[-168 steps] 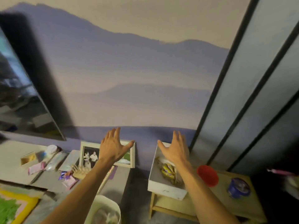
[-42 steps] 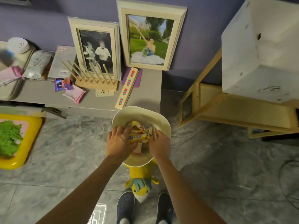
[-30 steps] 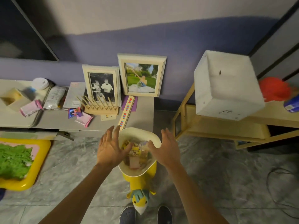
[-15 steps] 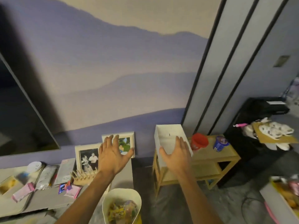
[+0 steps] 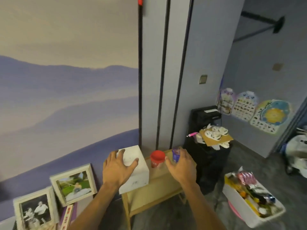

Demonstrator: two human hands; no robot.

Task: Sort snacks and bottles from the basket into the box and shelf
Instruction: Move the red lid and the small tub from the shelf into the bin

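Both hands are held out with nothing in them: the left hand [image 5: 118,168] is raised with its fingers [image 5: 114,157] spread and released in front of the white box [image 5: 137,170], and the right hand [image 5: 181,166] is raised with its fingers loosely extended, also released, in front of the wooden shelf [image 5: 159,185]. Whether either hand touches what lies behind it cannot be told. The white box is seen at the left end of the shelf top, at 12 o'clock from the left wrist; only its outer walls are shown, so its contents cannot be told. At 3 o'clock from the box, a red cup [image 5: 157,159] is set on the shelf top, and just beyond it at 3 o'clock a blue cup [image 5: 176,154] is partly hidden behind the right fingers. What either cup holds cannot be seen. A second white bin [image 5: 245,211] is placed on the floor at 4 o'clock from the right hand, well apart from the shelf, and is filled with mixed snack packets and bottles. Two framed photographs [image 5: 74,185] are propped against the wall at 8 o'clock from the left hand. A black cabinet [image 5: 209,155] is found at 3 o'clock from the shelf.
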